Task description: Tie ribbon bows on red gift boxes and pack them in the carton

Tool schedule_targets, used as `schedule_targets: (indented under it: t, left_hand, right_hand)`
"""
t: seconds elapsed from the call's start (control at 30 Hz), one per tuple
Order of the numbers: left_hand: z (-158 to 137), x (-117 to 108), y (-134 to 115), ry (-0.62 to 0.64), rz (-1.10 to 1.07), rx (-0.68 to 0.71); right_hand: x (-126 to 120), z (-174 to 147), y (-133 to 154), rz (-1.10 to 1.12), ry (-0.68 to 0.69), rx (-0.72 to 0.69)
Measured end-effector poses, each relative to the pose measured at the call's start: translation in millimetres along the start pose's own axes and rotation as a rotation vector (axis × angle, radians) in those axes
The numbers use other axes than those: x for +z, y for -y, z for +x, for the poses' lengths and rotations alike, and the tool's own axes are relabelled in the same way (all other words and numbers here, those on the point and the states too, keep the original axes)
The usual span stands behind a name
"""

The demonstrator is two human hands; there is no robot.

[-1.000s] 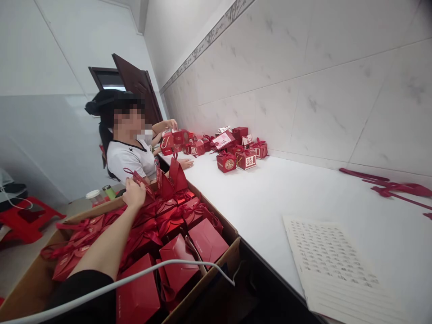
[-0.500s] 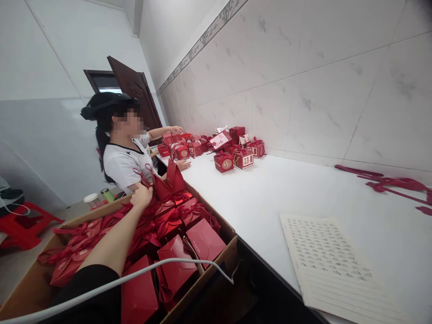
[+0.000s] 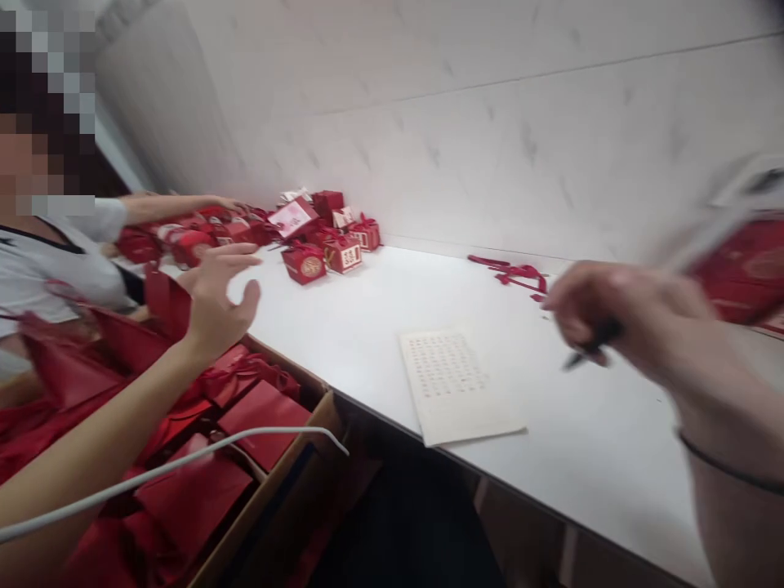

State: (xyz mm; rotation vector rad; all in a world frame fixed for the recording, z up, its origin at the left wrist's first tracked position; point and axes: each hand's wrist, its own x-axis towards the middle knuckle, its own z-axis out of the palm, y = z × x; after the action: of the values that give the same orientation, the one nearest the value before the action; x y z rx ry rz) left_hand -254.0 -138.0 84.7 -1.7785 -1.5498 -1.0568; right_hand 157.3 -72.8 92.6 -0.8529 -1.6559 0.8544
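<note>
1. Since the earlier frame the view had swung to the right: the left hand, which had been down among the red gift bags at the far end of the cardboard box, was lifted clear of them, and the right hand had come into sight at the right of the frame.
2. At centre left, the left hand hovered above the box's far corner with its fingers spread and the palm open, holding nothing.
3. Below it, red gift bags lay packed in the box at the lower left; a white cable crossed over them.
4. At right, the blurred right hand pinched a dark pen between curled fingers above the white table.
5. A sheet of printed paper lay flat on the table at centre, near the front edge.
6. Small red gift boxes were heaped against the wall at upper centre left; loose red ribbons lay further right.
7. Another person in a white top sat at the far left, one arm stretched toward the boxes.
</note>
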Motion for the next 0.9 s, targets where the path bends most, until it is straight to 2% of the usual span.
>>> schedule_targets:
  t: [0.03, 0.07, 0.13, 0.2, 0.27, 0.33, 0.4, 0.5, 0.77, 0.9]
  left_hand:
    - [6, 17, -18, 0.095, -0.086, 0.056]
    - [10, 36, -35, 0.215, -0.173, 0.110]
    - [12, 76, -63, 0.487, -0.283, 0.180]
    - [6, 116, -83, 0.702, -0.346, 0.220]
    - [-3, 149, -93, 0.820, -0.392, 0.212]
    - [-14, 169, -96, 0.863, -0.428, 0.160]
    - [-22, 178, -95, 0.882, -0.444, 0.104]
    - [-27, 175, -93, 0.931, -0.441, 0.039]
    - [-27, 170, -100, 1.137, -0.367, 0.091]
    - [-29, 172, -97, 1.171, -0.362, 0.072]
  right_hand:
    - [2, -1, -8, 0.033, 0.110, 0.037]
    - [7, -2, -20, 0.072, 0.135, 0.082]
    - [17, -8, -54, 0.114, 0.027, 0.171]
    - [25, -18, -91, 0.120, -0.103, 0.220]
    - [27, -29, -118, 0.147, -0.185, 0.273]
    - [27, -36, -131, 0.138, -0.199, 0.334]
    - [26, -38, -133, 0.096, -0.185, 0.386]
    - [28, -36, -128, 0.025, -0.129, 0.429]
    - [31, -43, -121, -0.048, -0.044, 0.469]
    - [29, -47, -120, -0.207, -0.063, 0.401]
